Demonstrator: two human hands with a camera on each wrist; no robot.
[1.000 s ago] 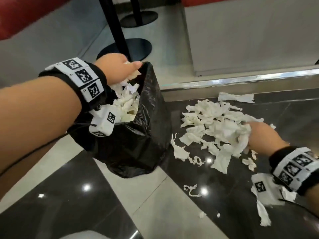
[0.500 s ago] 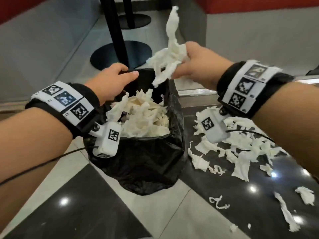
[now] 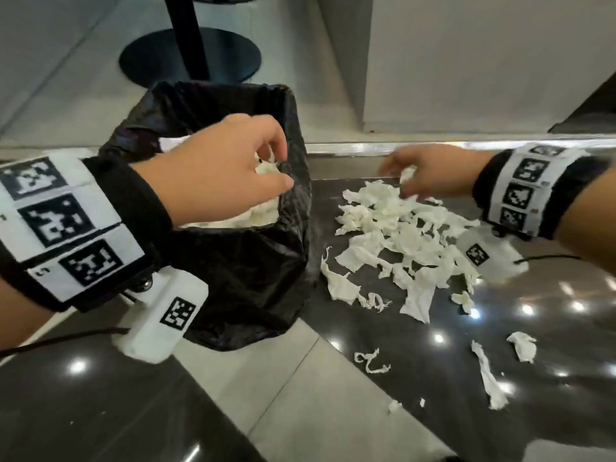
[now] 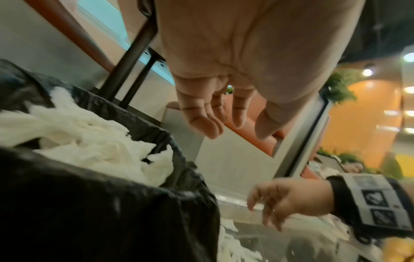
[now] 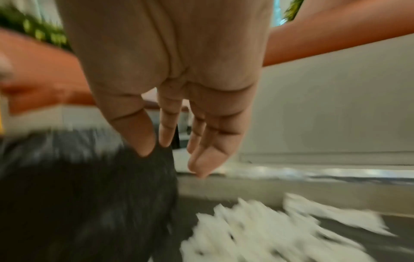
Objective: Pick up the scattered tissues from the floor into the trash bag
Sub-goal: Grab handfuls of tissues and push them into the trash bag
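A black trash bag (image 3: 253,261) stands on the floor, its mouth filled with white tissues (image 3: 263,211). My left hand (image 3: 263,155) hovers over the mouth with loosely curled fingers; in the left wrist view this hand (image 4: 224,115) is relaxed and holds nothing above the bagged tissues (image 4: 89,141). A pile of torn tissues (image 3: 400,241) lies on the dark tile right of the bag. My right hand (image 3: 416,175) reaches down over the pile's far edge, blurred, fingers spread. In the right wrist view that hand (image 5: 179,133) is empty above the pile (image 5: 257,230).
Loose tissue scraps (image 3: 521,345) and a thin twisted strip (image 3: 371,361) lie nearer me on the glossy floor. A black table pedestal (image 3: 190,58) stands behind the bag. A metal threshold strip (image 3: 466,145) and a grey wall panel (image 3: 466,61) bound the far side.
Half a second ago my right hand held a bunch of tissue above the bag; now it is empty and low over the pile. My left hand left the bag's rim.
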